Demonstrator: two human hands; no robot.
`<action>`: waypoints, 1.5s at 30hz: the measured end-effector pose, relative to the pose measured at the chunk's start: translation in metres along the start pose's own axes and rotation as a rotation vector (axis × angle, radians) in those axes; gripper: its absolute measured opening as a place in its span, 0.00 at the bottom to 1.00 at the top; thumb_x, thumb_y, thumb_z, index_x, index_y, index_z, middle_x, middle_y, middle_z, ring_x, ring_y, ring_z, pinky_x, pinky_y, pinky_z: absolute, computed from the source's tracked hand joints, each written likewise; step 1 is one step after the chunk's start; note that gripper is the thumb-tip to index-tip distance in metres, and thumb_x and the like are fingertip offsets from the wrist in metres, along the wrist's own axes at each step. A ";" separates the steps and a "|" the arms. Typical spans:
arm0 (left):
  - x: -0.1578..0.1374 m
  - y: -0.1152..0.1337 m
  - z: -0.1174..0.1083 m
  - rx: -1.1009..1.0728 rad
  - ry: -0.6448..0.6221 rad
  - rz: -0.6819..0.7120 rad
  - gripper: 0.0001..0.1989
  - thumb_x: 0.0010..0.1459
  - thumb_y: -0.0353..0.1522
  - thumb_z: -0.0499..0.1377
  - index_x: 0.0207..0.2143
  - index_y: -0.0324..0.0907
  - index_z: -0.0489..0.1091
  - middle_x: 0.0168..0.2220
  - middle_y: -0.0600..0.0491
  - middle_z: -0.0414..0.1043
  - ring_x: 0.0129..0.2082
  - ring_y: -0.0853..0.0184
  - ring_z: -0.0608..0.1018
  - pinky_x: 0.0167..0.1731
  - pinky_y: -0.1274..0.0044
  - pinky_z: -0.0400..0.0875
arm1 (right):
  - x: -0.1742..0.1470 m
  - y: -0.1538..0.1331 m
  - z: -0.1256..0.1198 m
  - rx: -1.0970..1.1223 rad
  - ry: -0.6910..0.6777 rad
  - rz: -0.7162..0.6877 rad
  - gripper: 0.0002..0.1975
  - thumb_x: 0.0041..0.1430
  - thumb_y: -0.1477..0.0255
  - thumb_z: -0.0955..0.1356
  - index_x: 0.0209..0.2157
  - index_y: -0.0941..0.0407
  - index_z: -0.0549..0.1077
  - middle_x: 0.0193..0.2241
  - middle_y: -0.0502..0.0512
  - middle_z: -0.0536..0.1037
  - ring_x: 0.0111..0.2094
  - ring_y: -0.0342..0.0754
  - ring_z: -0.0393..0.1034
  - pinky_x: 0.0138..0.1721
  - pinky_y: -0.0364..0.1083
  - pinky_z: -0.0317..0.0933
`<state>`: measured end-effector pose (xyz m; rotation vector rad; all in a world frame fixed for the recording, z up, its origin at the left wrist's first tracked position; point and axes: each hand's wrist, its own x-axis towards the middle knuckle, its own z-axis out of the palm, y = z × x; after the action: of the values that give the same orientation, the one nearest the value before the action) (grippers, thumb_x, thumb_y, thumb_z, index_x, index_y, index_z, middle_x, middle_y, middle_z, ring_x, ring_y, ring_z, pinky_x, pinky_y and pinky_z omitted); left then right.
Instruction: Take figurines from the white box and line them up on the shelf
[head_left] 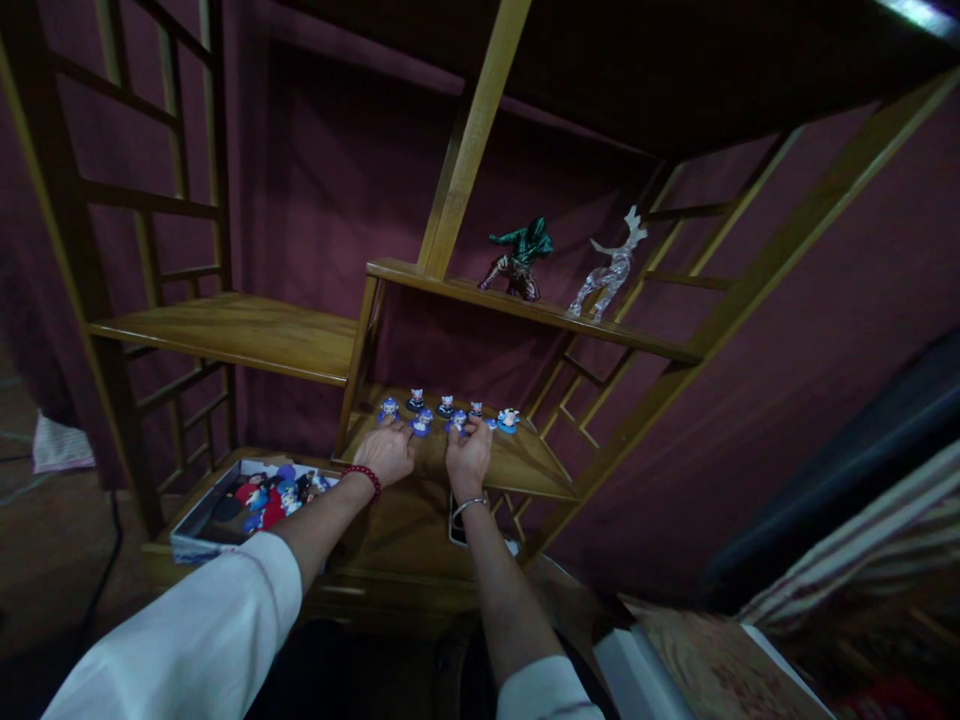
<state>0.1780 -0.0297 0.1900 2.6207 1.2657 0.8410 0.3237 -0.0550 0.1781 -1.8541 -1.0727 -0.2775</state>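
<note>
While hands point(385, 454) reach figurines point(422, 424), a filled box point(196, 549) sits left.

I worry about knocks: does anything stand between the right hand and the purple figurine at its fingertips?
Nothing visible does: the right hand is at the purple figurine; whether it is gripped is unclear.

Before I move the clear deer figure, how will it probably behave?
The clear deer figure looks fragile, because its antlers are thin and branching. It may tip if pushed, since it stands tall on slender legs. Its shiny surface could be slippery.
</note>
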 end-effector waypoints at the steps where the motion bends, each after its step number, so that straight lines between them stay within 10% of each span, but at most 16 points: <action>1: 0.000 0.000 0.000 -0.001 0.000 -0.003 0.12 0.49 0.28 0.50 0.36 0.42 0.68 0.39 0.49 0.70 0.48 0.63 0.66 0.47 0.74 0.61 | 0.000 0.000 0.000 -0.009 -0.001 0.004 0.16 0.52 0.70 0.60 0.43 0.59 0.62 0.40 0.62 0.69 0.43 0.51 0.63 0.43 0.46 0.57; 14: 0.001 -0.004 0.004 0.016 0.032 0.041 0.10 0.49 0.27 0.50 0.34 0.41 0.68 0.37 0.48 0.70 0.47 0.63 0.66 0.45 0.74 0.62 | 0.021 -0.002 0.001 -0.215 -0.303 0.115 0.26 0.52 0.70 0.62 0.52 0.64 0.55 0.41 0.69 0.71 0.41 0.56 0.68 0.40 0.49 0.60; 45: 0.002 -0.005 0.005 0.063 0.010 0.041 0.10 0.49 0.28 0.50 0.33 0.40 0.68 0.37 0.49 0.70 0.47 0.64 0.65 0.44 0.75 0.63 | 0.016 -0.006 0.002 -0.359 -0.293 0.070 0.16 0.52 0.68 0.63 0.41 0.62 0.66 0.38 0.65 0.73 0.39 0.52 0.69 0.36 0.45 0.60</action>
<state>0.1785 -0.0240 0.1848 2.7038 1.2655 0.8350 0.3277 -0.0436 0.1900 -2.3028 -1.2115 -0.1674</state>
